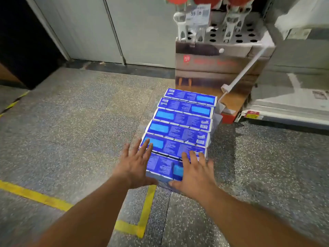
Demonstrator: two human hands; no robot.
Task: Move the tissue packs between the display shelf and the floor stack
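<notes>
Nearest the camera, at about 6 o'clock in the view, the person's two forearms reach forward over the speckled floor and its yellow tape lines. The left hand lies at the left end of the nearest tissue pack, fingers straight and spread, the tips resting on the pack behind it. The right hand covers the right end of that same pack, fingers wide and flat, thumb low on the near side. Neither hand curls round anything; both seem to be pressing or steadying.

The floor stack runs away toward 12 o'clock as a stepped row of six blue film-wrapped packs. Judging by the look, each pack is light and soft, springy under pressure, with a slick wrapper that may slide on its neighbour. The surest hold is probably at the two short ends, palms squeezing inward, or one hand under the long bottom edge; pinching the loose film alone risks tearing it.

Beyond the stack, at about 1 o'clock, stands a cardboard display stand with white goods in its top and a blurred price card. At 2 o'clock, the edge of a display shelf shows
</notes>
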